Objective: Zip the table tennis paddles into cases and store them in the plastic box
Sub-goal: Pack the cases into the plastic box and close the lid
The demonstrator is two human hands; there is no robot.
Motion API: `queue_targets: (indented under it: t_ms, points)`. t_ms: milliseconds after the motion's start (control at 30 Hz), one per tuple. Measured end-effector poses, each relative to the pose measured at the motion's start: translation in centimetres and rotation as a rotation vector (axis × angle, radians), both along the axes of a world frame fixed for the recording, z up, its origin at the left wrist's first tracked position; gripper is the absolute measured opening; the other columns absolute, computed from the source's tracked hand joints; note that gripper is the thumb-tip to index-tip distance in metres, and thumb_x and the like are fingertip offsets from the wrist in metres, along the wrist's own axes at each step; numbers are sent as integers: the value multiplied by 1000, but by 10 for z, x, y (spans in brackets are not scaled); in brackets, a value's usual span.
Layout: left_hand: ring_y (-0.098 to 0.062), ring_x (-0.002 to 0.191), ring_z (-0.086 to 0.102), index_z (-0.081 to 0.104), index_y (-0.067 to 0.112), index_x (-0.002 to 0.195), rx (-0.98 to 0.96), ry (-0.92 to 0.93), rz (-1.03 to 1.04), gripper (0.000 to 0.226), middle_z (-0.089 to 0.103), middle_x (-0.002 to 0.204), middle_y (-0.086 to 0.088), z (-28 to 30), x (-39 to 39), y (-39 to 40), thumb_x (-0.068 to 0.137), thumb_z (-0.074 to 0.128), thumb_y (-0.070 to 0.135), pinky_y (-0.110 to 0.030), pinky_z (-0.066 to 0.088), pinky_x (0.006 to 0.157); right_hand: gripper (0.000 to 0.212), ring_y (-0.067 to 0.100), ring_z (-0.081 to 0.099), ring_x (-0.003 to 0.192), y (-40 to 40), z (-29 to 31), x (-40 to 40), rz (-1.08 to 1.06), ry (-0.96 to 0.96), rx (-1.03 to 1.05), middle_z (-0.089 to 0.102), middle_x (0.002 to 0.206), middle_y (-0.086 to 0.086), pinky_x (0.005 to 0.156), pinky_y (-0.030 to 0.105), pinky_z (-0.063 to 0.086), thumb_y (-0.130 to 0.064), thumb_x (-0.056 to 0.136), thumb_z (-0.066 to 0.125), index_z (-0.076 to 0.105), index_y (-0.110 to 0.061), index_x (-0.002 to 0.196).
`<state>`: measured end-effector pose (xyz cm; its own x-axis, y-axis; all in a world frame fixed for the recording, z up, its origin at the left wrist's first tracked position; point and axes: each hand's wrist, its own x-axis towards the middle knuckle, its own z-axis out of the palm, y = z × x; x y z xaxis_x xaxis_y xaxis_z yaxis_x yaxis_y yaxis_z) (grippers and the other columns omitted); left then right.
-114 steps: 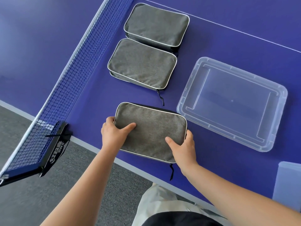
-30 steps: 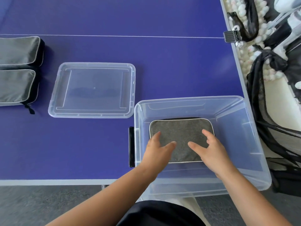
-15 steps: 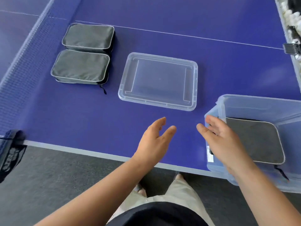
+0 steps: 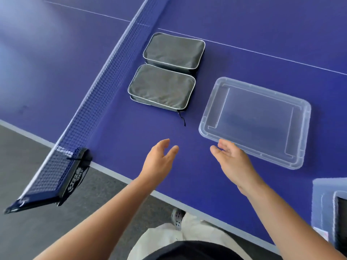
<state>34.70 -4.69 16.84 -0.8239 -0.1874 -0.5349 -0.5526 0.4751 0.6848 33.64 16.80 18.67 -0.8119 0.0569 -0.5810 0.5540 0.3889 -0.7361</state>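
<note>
Left hand: my left hand (image 4: 159,162) is over the blue table (image 4: 131,143), near the front edge. The fingers are loosely spread and a little bent, and it holds nothing.
Right hand: my right hand (image 4: 232,162) is beside it, palm turned inward, fingers relaxed and apart, also holding nothing. The fingertips (image 4: 223,144) are just at the near corner of the lid (image 4: 255,121); I cannot tell if they touch it.
Why so: both palms face each other and point toward the near case (image 4: 161,87). I judge I am preparing a two-hand grasp on its short sides.
Near case: it lies flat and looks closed, with its zipper pull (image 4: 181,118) hanging out onto the table at the corner nearest to me. I cannot see a paddle inside.
Far case: the far case (image 4: 173,50) lies flat directly behind the near one, touching it, both close to the net (image 4: 97,87).
Lid: it lies on the table to the right of the cases, with nothing on it. I think it is put aside so that the box is free for loading.
Plastic box: only a corner of the plastic box (image 4: 323,199) shows at the right border. Something dark is inside, but I cannot tell what.
Task left: two cases are not yet stored.
</note>
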Motion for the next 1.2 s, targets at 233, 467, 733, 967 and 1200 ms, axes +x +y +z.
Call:
queue_targets:
  t_ms: [233, 467, 733, 967, 1200]
  points:
    - [-10, 129, 48, 46, 22, 144, -115, 19, 46, 56, 50, 143, 8, -26, -80, -58, 96, 53, 50, -31, 41, 105, 54, 11, 48, 129, -53, -32, -84, 64, -44, 52, 50, 143, -9, 103, 31, 41, -44, 96, 55, 44, -23, 145]
    - [-19, 132, 43, 44, 18, 144, -221, 97, 10, 62, 44, 145, -4, -52, -191, -119, 94, 55, 52, -29, 32, 105, 60, 20, 46, 131, -106, -68, -166, -21, 3, 175, 46, 146, 0, 101, 34, 40, -47, 94, 55, 42, -17, 145]
    - [-26, 132, 35, 49, 11, 138, -279, 232, -67, 59, 47, 140, -5, -90, -291, -163, 91, 62, 45, -34, 27, 110, 65, 28, 44, 125, -145, -100, -234, -178, 44, 389, 46, 134, 12, 100, 35, 36, -48, 89, 62, 44, -9, 138]
    - [-24, 122, 48, 52, 17, 134, -126, 69, -40, 71, 51, 127, -5, -112, -323, -182, 78, 70, 58, -41, 41, 105, 57, 25, 57, 98, -154, -118, -252, -313, -43, 367, 56, 113, 6, 84, 41, 51, -61, 81, 63, 54, -14, 110]
    - [-21, 111, 55, 51, 24, 126, -69, 73, 23, 64, 50, 113, 4, -112, -318, -182, 76, 76, 54, -42, 47, 98, 50, 18, 61, 93, -157, -121, -244, -392, 17, 313, 61, 107, -1, 80, 42, 55, -67, 71, 64, 55, -27, 100]
